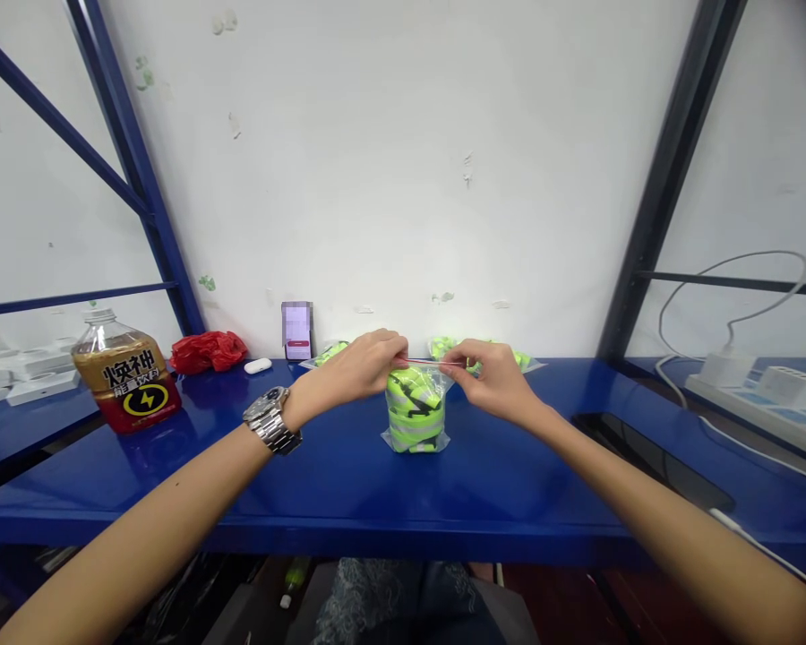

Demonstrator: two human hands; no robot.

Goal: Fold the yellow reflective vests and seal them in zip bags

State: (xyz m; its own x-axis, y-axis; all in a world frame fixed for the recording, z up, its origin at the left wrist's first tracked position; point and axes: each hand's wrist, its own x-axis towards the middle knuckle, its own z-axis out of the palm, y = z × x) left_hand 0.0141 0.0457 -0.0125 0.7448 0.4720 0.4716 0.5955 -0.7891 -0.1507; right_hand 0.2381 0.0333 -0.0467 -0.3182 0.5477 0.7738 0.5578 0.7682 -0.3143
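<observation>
Evenly between the left hand (376, 363) and the right hand (490, 378), the clear plastic bag packed with lime-green material (416, 408) hung or stood upright, long axis vertical, its red-lined top edge (424, 362) running crosswise; neither hand was clearly nearer. Each grip was pinched on one end of that edge. Whether the base met the glossy blue tabletop (322, 493), I couldn't tell. Similar lime-green packets (443, 345) lay behind, near a scuffed white wall (403, 179).
</observation>
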